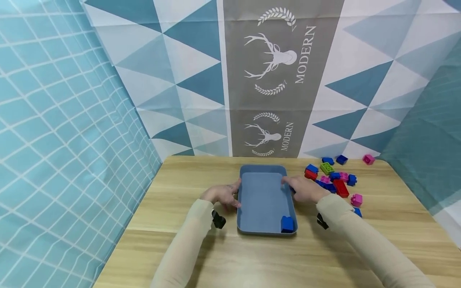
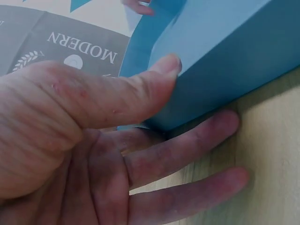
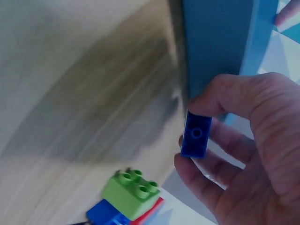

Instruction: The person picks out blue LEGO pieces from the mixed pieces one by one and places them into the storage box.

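A blue-grey tray [image 1: 261,196] lies on the wooden table between the two hands. My left hand [image 1: 224,195] is at its left side, thumb against the wall's edge and the other fingers stretched out low beside it, as the left wrist view shows. At the tray's right side, my right hand [image 1: 305,189] pinches a small blue toy brick [image 3: 196,136] between thumb and fingers, its hollow underside showing in the right wrist view. That thumb is right at the tray wall. Another blue brick [image 1: 287,225] sits inside the tray's near right corner.
Several loose bricks lie on the table [image 1: 180,196] to the right, among them a green brick [image 1: 327,168], a red brick [image 1: 340,188] and a pink brick [image 1: 356,199]. A patterned cloth [image 1: 266,80] hangs behind the table, with a checked blue cloth [image 1: 72,140] on the left.
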